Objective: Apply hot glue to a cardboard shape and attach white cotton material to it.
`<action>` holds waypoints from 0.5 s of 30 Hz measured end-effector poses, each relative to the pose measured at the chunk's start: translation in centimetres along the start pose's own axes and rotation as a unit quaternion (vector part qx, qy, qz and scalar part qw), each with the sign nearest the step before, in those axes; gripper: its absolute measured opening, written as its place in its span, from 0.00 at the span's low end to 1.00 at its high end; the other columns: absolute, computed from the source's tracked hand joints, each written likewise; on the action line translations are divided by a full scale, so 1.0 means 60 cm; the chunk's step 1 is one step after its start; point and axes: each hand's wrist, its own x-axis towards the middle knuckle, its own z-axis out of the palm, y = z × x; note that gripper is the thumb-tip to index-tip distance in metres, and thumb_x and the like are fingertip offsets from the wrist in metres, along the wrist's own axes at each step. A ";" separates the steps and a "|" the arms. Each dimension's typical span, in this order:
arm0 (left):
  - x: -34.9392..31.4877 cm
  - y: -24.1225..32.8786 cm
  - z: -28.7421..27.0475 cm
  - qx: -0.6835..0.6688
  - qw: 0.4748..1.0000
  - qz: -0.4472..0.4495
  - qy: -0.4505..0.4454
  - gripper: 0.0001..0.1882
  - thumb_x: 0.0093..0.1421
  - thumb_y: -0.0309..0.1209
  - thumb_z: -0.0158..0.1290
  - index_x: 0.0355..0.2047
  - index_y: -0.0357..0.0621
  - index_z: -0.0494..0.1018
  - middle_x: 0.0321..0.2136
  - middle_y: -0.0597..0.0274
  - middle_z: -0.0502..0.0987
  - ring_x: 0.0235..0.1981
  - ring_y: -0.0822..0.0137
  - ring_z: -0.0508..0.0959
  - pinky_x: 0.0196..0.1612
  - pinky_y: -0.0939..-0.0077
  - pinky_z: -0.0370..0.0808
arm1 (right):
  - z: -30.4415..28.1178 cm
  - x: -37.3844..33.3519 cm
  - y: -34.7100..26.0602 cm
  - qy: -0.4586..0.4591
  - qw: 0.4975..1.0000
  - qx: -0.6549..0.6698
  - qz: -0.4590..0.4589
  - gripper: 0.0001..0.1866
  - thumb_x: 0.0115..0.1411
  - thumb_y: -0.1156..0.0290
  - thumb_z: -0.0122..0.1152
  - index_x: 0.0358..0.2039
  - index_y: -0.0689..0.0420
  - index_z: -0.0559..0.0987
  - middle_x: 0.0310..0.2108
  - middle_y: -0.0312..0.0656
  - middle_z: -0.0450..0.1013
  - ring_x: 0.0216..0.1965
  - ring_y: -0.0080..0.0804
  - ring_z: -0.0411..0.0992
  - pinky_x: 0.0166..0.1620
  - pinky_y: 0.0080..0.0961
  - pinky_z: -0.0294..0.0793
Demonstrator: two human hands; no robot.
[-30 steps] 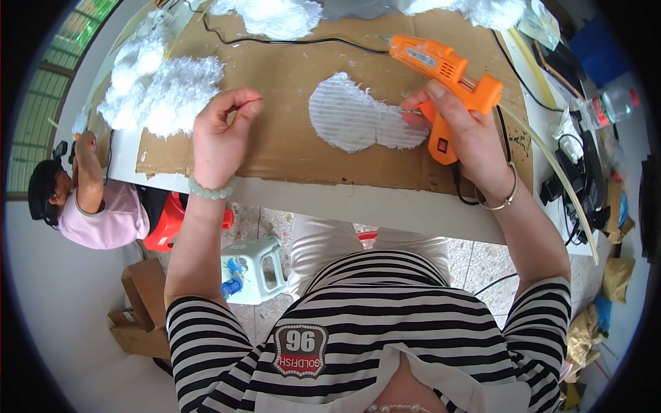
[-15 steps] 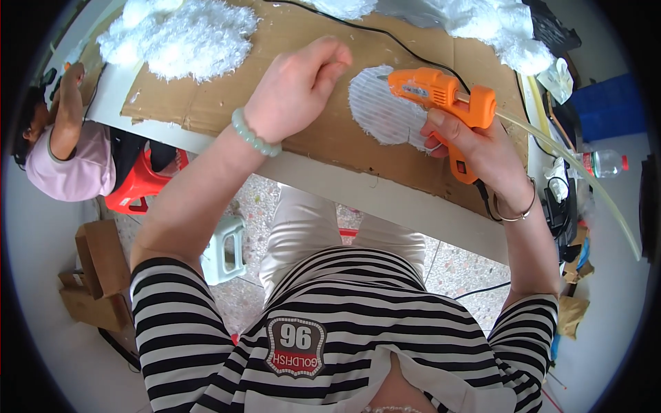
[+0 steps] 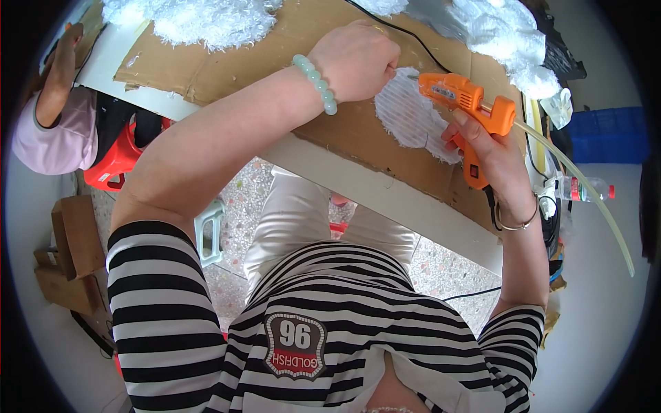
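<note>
Left fingers (image 3: 390, 58) curled together, right fingers (image 3: 471, 126) clamp the glue gun (image 3: 469, 96), long axis slanted, pointing left.

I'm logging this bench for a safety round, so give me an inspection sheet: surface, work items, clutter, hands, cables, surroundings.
Surface: brown cardboard sheet on a white table.
Work items: orange glue gun with a long translucent glue stick; ribbed white fabric cutout on the cardboard.
Clutter: fluffy white material toward the far side; clear red-capped bottle at right.
Hands: right hand grips the glue gun; left hand curled near the cutout, fingertips hidden.
Cables: black cable across the cardboard; black cord at the gun's handle.
Surroundings: person in a pink top and red stool at left; open cardboard box.
</note>
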 end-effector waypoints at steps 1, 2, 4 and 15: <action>0.000 -0.001 0.003 -0.001 1.000 -0.002 0.000 0.07 0.50 0.29 0.49 0.21 0.44 0.76 0.24 0.58 0.77 0.34 0.56 0.74 0.42 0.67 0.70 | -0.002 0.002 0.002 -0.001 1.000 -0.003 -0.002 0.19 0.60 0.56 0.53 0.43 0.59 0.73 0.26 0.35 0.72 0.27 0.20 0.69 0.31 0.18 0.65; -0.001 -0.001 0.006 -0.013 1.000 0.002 0.018 0.05 0.50 0.28 0.50 0.22 0.43 0.74 0.23 0.58 0.76 0.32 0.56 0.73 0.41 0.67 0.70 | -0.002 0.003 0.003 -0.002 1.000 -0.004 -0.002 0.19 0.60 0.56 0.53 0.43 0.59 0.73 0.26 0.35 0.72 0.27 0.20 0.69 0.31 0.18 0.65; -0.002 -0.001 0.007 -0.025 0.999 0.005 0.035 0.03 0.49 0.27 0.51 0.22 0.42 0.73 0.22 0.58 0.74 0.31 0.55 0.73 0.39 0.66 0.70 | -0.002 0.004 0.005 0.003 1.000 -0.015 -0.001 0.19 0.60 0.56 0.53 0.43 0.58 0.73 0.25 0.34 0.72 0.26 0.19 0.67 0.30 0.18 0.65; 0.003 0.002 0.001 -0.021 0.999 -0.036 -0.021 0.06 0.49 0.28 0.48 0.23 0.45 0.76 0.26 0.59 0.77 0.35 0.56 0.74 0.39 0.65 0.73 | 0.002 0.003 0.003 -0.002 1.000 -0.025 0.010 0.16 0.60 0.56 0.54 0.36 0.57 0.73 0.21 0.33 0.69 0.23 0.19 0.65 0.28 0.18 0.64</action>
